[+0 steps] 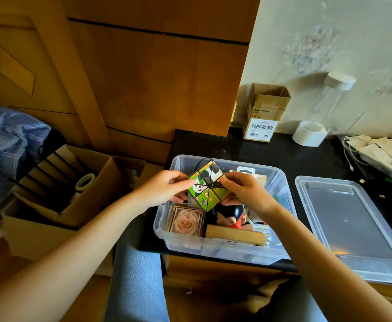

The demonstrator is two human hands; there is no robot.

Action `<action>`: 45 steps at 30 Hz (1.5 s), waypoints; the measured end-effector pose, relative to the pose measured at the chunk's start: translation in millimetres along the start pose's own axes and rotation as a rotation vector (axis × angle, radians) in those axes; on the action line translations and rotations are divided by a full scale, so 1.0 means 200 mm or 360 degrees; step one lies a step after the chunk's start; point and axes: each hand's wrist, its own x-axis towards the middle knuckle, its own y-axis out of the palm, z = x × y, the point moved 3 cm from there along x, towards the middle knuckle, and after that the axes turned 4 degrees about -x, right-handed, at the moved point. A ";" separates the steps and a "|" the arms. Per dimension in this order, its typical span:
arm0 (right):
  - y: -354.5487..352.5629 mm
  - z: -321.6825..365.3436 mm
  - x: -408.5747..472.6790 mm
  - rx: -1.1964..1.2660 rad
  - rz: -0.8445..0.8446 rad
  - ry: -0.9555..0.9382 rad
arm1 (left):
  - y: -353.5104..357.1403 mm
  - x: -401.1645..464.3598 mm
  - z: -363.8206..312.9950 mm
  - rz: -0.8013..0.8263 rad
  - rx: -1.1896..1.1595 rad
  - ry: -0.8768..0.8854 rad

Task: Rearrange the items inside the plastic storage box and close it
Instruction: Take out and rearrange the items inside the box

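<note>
A clear plastic storage box (216, 249) stands open on a black tabletop. Above it, my left hand (167, 187) and my right hand (243, 189) both grip a green folding cube with panda pictures (205, 185), one hand on each side. Inside the box lie a framed pink rose (186, 221), a black and red figurine (231, 216), a wooden block (234, 234) and some packets at the back, partly hidden by my hands. The box's clear lid (350, 226) lies flat on the table to the right of it.
A small open cardboard carton (263, 112) and a white tape roll (309, 133) stand at the back by the wall. White cables and papers (381, 152) lie at the far right. Left of the table are open cardboard boxes (57, 182) and blue cloth (6, 145).
</note>
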 end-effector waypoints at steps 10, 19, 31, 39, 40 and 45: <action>0.13 0.05 0.01 -0.1030 0.0244 -0.0061 | -0.03 0.04 -0.06 -0.0192 0.0469 0.0243; 0.16 0.00 0.02 -0.0387 0.0298 0.0223 | -0.04 0.04 -0.03 0.0054 0.0383 -0.0026; 0.14 -0.03 -0.01 -0.0052 0.0403 0.0179 | -0.08 0.02 -0.01 -0.0155 -0.0329 0.0067; 0.15 0.01 0.01 -0.0616 0.0314 -0.0063 | 0.03 0.07 -0.10 0.0013 -0.0053 0.0295; 0.16 0.01 0.02 -0.0645 0.0276 -0.0089 | 0.04 0.07 -0.12 0.0024 0.0008 0.0327; 0.18 0.02 0.02 -0.0481 0.0126 -0.0156 | 0.03 0.08 -0.20 0.0030 0.0349 0.0387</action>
